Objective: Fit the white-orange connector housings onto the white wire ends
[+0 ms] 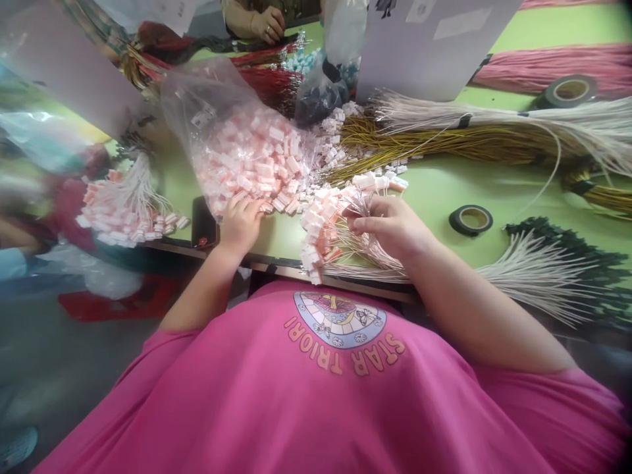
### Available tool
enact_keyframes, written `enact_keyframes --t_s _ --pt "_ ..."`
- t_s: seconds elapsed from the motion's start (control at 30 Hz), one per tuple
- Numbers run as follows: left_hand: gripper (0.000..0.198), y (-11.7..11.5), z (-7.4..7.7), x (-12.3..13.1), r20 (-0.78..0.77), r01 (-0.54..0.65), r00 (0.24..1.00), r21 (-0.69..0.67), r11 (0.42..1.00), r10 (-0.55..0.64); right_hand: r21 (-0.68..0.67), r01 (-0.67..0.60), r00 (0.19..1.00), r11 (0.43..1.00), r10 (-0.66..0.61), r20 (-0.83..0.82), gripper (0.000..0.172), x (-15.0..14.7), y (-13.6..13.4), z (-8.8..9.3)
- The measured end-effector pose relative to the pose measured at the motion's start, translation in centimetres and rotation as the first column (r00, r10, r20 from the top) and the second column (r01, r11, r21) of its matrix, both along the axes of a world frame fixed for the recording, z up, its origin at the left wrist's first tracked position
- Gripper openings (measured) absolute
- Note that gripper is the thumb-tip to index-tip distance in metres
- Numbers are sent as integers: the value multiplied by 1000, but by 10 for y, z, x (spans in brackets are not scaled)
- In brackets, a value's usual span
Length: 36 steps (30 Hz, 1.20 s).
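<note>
At the near edge of a heap of pale pink-and-white plastic connector housings (pixel 266 158), my left hand (pixel 240 222) has its fingers bent together, with a connector housing (pixel 267 206) at the fingertips. My right hand (pixel 395 229) is closed in a pinch on thin white wires (pixel 363 201). Around and left of its fingers lies a bunch of wires ending in white and orange connectors (pixel 318 230), by the table edge. The fingertips of the right hand are partly hidden among the wires. A clear plastic bag (pixel 197 99) holds much of the heap.
A finished-looking bunch of connector-tipped wires (pixel 123 210) lies left. Rolls of dark tape (pixel 471 220), yellow wires (pixel 434 141), white wire bundles (pixel 543 270) and pink wires (pixel 523 69) lie right. Grey-white boxes (pixel 419 52) stand behind. Another person's hand (pixel 269 26) rests across the table.
</note>
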<state>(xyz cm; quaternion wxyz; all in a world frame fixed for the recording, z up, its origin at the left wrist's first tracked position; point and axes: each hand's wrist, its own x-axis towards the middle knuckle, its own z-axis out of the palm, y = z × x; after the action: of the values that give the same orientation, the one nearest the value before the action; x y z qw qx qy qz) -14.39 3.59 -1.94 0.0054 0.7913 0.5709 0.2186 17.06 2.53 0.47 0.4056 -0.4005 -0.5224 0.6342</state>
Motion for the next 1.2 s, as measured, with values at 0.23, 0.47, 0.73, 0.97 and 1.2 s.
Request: enact_keyframes --t_s 0.23,0.47,0.73,0.97,1.2 --pt "16 -39 51 69 685 325 724 -233 917 -83 -112 -47 987 993 29 -158 51 4 4 8" --pt "30 -48 56 105 810 508 571 -478 717 136 -29 -79 994 996 81 78 26 14 7 0" --pt "30 -41 47 93 805 372 577 -408 834 136 146 -199 913 969 129 387 9 14 2 11" --pt "27 -8 59 107 807 478 590 -386 789 38 179 -88 948 980 28 316 13 6 -1 8" --pt "22 9 63 126 783 594 622 -485 642 16 207 -12 977 978 -33 211 13 2 -3 4"
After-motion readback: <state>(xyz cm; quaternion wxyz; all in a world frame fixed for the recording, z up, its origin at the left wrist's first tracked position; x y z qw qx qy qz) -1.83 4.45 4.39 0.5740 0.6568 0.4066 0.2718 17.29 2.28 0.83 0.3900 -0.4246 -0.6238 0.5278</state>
